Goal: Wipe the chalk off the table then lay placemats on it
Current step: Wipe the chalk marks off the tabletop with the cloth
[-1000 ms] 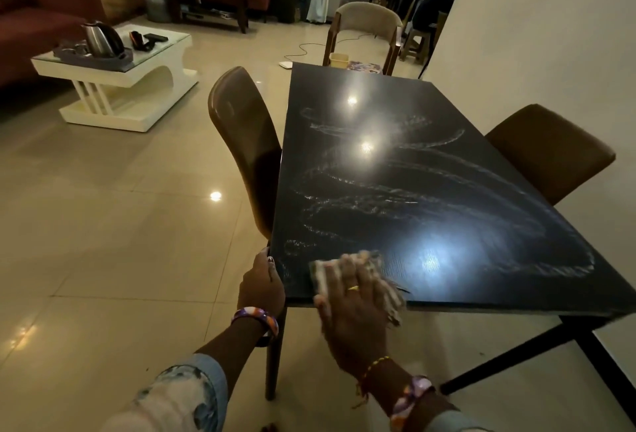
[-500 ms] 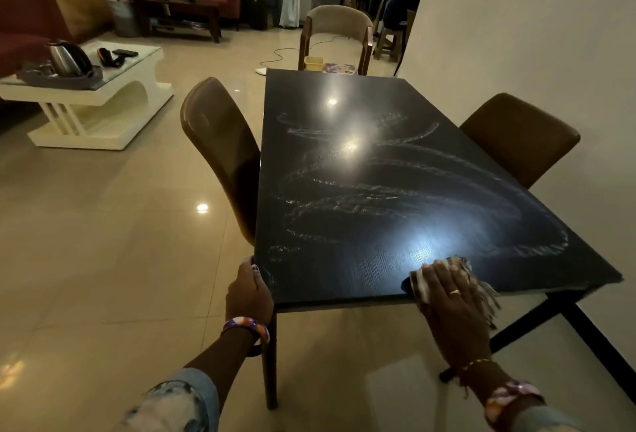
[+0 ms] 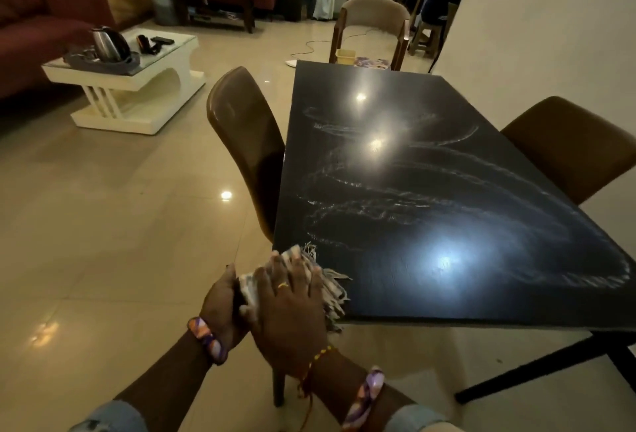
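Note:
A black table carries white chalk swirls across most of its top. My right hand lies flat with straight fingers on a pale fringed cloth, pressing it onto the table's near left corner. My left hand grips the table's left edge at that corner, its fingers hidden under the top. On the seat of the far chair lie a colourful flat piece, possibly placemats, and a small yellow box.
A brown chair stands against the table's left side and another at its right by the wall. A beige chair is at the far end. A white coffee table with a kettle stands to the left.
My right hand swept the cloth along the near edge to the right, then back to the near left corner. My left hand stayed on the corner.

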